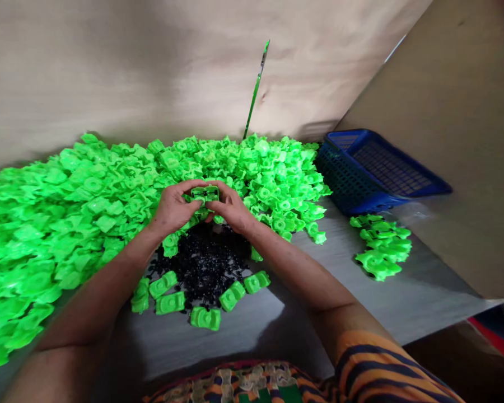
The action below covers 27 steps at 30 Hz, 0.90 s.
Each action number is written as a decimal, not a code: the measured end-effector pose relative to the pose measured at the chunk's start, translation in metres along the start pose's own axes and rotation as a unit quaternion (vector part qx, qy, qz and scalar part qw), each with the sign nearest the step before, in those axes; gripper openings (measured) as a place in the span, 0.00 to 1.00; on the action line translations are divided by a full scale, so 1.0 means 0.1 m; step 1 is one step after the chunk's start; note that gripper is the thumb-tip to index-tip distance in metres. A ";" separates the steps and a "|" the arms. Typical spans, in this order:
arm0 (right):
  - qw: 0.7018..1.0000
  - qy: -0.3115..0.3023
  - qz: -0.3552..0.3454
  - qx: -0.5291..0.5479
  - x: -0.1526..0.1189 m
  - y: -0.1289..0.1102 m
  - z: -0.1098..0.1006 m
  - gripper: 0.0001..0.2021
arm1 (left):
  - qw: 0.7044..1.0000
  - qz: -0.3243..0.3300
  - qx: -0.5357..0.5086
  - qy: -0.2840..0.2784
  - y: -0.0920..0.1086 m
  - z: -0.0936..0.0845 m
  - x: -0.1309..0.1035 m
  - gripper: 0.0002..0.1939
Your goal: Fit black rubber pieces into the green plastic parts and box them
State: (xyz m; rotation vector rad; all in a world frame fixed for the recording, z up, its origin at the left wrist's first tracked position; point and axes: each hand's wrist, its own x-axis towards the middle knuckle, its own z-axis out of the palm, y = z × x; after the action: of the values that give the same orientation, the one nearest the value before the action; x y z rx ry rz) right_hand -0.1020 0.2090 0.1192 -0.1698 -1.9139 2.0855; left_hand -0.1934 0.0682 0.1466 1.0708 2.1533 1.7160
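Between both hands, at the middle of the head view, is a green plastic car body point(205, 193) with a black part across its underside. My left hand point(175, 206) grips its left side, thumb on the near edge. My right hand point(230, 206) holds the right side, fingers bent around it. Just below the hands lies a pile of small black parts point(210, 260). Several loose green car bodies point(205, 318) are spread along the near edge of that pile. A large heap of green car bodies point(88, 201) rises behind and to the left.
A blue plastic basket point(348, 173) stands at the back right of the grey table point(319, 268). In front of it sits a small group of green cars point(382, 246). A thin green stick point(255, 95) stands upright behind the heap, near the wooden wall point(151, 67).
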 end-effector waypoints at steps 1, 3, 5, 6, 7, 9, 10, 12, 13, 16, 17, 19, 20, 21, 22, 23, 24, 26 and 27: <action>1.000 -0.010 -0.001 -0.002 -0.01 -0.02 -0.01 0.25 | 1.000 0.011 0.010 -0.003 0.01 -0.01 0.00 0.24; 1.000 -0.013 -0.001 -0.002 -0.02 -0.04 -0.01 0.30 | 0.999 0.029 0.027 -0.011 0.03 -0.03 0.00 0.24; 1.000 -0.004 -0.001 0.008 -0.02 -0.05 -0.01 0.33 | 0.998 0.040 0.035 -0.014 0.05 -0.03 -0.01 0.24; 1.000 -0.002 0.000 0.015 -0.02 -0.05 -0.01 0.33 | 0.998 0.044 0.035 -0.016 0.05 -0.03 -0.01 0.24; 1.000 -0.003 0.001 0.019 -0.01 -0.05 -0.01 0.33 | 0.998 0.049 0.033 -0.019 0.05 -0.02 -0.01 0.24; 1.000 -0.008 0.000 0.018 0.00 -0.06 -0.02 0.33 | 0.998 0.052 0.018 -0.033 0.05 -0.03 -0.01 0.23; 1.000 -0.010 -0.003 0.013 0.00 -0.06 -0.02 0.32 | 0.998 0.051 0.004 -0.045 0.05 -0.03 -0.01 0.23; 1.000 -0.012 -0.010 0.000 0.01 -0.08 -0.05 0.30 | 0.996 0.046 -0.031 -0.068 0.04 -0.05 0.00 0.22; 1.000 -0.011 -0.015 -0.005 0.02 -0.09 -0.07 0.29 | 0.995 0.045 -0.047 -0.072 0.03 -0.06 0.01 0.23; 0.999 0.010 -0.037 -0.017 0.05 -0.13 -0.18 0.27 | 0.997 0.047 -0.046 -0.036 0.00 -0.10 0.04 0.30; 0.998 0.025 -0.047 -0.023 0.07 -0.14 -0.23 0.26 | 0.998 0.049 -0.022 -0.015 -0.01 -0.12 0.05 0.31; 0.994 0.065 -0.073 -0.042 0.12 -0.16 -0.36 0.24 | 0.996 0.070 0.060 0.001 -0.03 -0.13 0.04 0.25; 0.991 0.087 -0.087 -0.054 0.15 -0.16 -0.42 0.23 | 0.990 0.090 0.111 -0.019 -0.03 -0.13 0.03 0.21; 0.987 0.108 -0.101 -0.065 0.18 -0.17 -0.48 0.22 | 0.978 0.113 0.163 -0.060 -0.03 -0.11 0.01 0.17; 0.983 0.126 -0.113 -0.075 0.20 -0.17 -0.54 0.21 | 0.961 0.137 0.212 -0.116 -0.01 -0.09 -0.02 0.15; 0.979 0.142 -0.123 -0.084 0.22 -0.17 -0.58 0.21 | 0.937 0.159 0.253 -0.178 0.00 -0.07 -0.05 0.14; 0.975 0.154 -0.132 -0.092 0.23 -0.17 -0.61 0.20 | 0.912 0.174 0.289 -0.234 0.02 -0.04 -0.08 0.15; 0.969 0.168 -0.147 -0.106 0.24 -0.17 -0.63 0.18 | 0.862 0.185 0.353 -0.312 0.07 0.02 -0.14 0.16; 0.967 0.169 -0.153 -0.114 0.23 -0.17 -0.62 0.17 | 0.841 0.184 0.386 -0.332 0.10 0.05 -0.17 0.17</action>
State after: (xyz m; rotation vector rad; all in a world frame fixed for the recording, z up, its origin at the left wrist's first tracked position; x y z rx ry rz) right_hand -0.1038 0.2760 0.1320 -0.2442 -1.8294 1.5265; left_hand -0.1747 0.0619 0.1497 1.9963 2.2091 0.3109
